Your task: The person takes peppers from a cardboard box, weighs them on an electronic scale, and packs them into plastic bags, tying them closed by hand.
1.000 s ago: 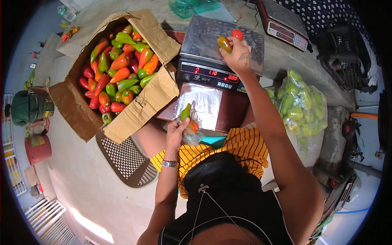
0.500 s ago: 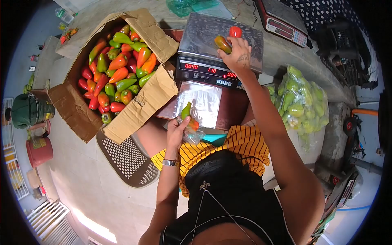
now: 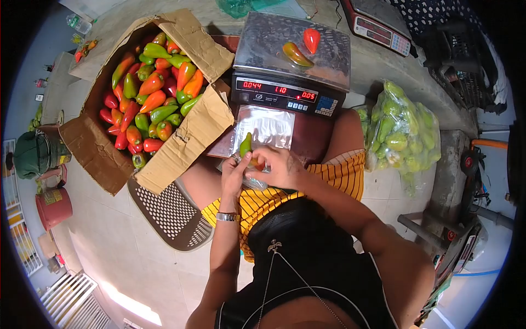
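Note:
My left hand [image 3: 234,174] is closed on a clear plastic bag [image 3: 255,182] and a green pepper [image 3: 246,143] whose tip points up. My right hand [image 3: 279,166] has come against it, fingers curled around a reddish-orange pepper [image 3: 256,162] at the bag, partly hidden by them. Beyond the hands, a brown-green pepper [image 3: 297,55] and a red pepper [image 3: 312,40] lie on the metal plate of a digital scale [image 3: 257,33]. Its red display [image 3: 276,89] is lit and reads 0.044, 1.10 and 0.05.
On the left an opened cardboard box [image 3: 183,145] is full of red, orange and green peppers. Flat clear bags [image 3: 268,125] lie before the scale. To the right are bagged green vegetables [image 3: 395,131]; a second scale [image 3: 382,34] stands behind. A brown perforated basket [image 3: 164,211] is at lower left.
My right hand has let go of the brown-green pepper on the scale and come back to the bag at my left hand. The first display number rose from 0.040 to 0.044.

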A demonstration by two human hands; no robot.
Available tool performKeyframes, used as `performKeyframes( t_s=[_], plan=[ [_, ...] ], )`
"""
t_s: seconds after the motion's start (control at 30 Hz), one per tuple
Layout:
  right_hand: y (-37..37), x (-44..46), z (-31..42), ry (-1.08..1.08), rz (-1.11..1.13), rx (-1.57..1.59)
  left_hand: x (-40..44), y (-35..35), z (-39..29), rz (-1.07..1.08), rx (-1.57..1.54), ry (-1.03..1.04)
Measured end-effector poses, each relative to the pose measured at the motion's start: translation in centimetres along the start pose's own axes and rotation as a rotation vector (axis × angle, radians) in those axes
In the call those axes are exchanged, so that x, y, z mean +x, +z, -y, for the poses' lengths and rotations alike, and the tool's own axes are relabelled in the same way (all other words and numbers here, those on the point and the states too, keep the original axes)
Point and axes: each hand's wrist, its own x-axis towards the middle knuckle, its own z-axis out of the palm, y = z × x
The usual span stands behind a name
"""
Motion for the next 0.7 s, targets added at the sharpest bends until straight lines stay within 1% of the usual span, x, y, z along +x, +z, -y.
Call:
performKeyframes(
  t_s=[0.03,0.13,0.23,0.33,0.43,0.53,0.63,0.7],
  plan=[
    [1.0,-0.3,-0.6,0.048,0.043,0.074,0.1,-0.1,0.1,-0.009,0.009,0.005],
    [2.3,-0.3,-1.9,0.068,-0.012,-0.039,0.1,-0.2,0.4,-0.034,0.026,0.008],
    [1.6,0.2,-1.7,0.118,0.019,-0.071,0.2,-0.2,0.2,-0.031,0.031,0.003],
    [1.4,0.4,-2.2,0.069,0.045,-0.105,0.1,0.0,0.0,-0.020,0.025,0.005],
    [1.8,0.1,-2.9,0.035,0.014,-0.052,-0.1,0.0,0.0,-0.017,0.023,-0.005],
    [2.8,-0.4,-3.4,0.098,-0.057,0.021,0.1,-0.5,0.2,0.006,0.043,-0.011],
    [3.2,-0.4,-4.0,0.223,-0.055,0.113,0.2,-0.4,0.0,0.017,0.041,-0.028],
    [3.1,-0.4,-4.6,0.186,-0.057,0.073,-0.1,-0.1,-0.3,0.021,0.014,-0.048]
  ],
)
